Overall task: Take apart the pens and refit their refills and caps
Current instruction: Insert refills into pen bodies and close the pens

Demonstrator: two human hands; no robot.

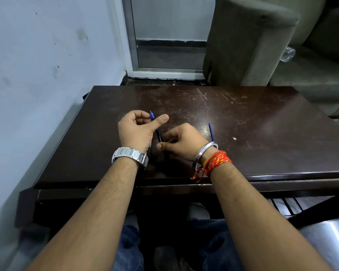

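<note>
My left hand (136, 130) holds a dark pen (158, 133) near its blue tip, which points away from me between thumb and fingers. My right hand (181, 141) pinches the lower part of the same pen barrel. Both hands hover just above the dark wooden table (243, 124). A thin blue refill or pen part (211, 132) lies on the table just right of my right hand, partly hidden by my steel bangle. Another dark pen part seems to lie under my hands, mostly hidden.
A pale wall runs along the table's left side. A grey-green sofa (252, 42) stands behind the table on the right, with a clear plastic bottle (287, 54) on its seat. A door frame is straight ahead.
</note>
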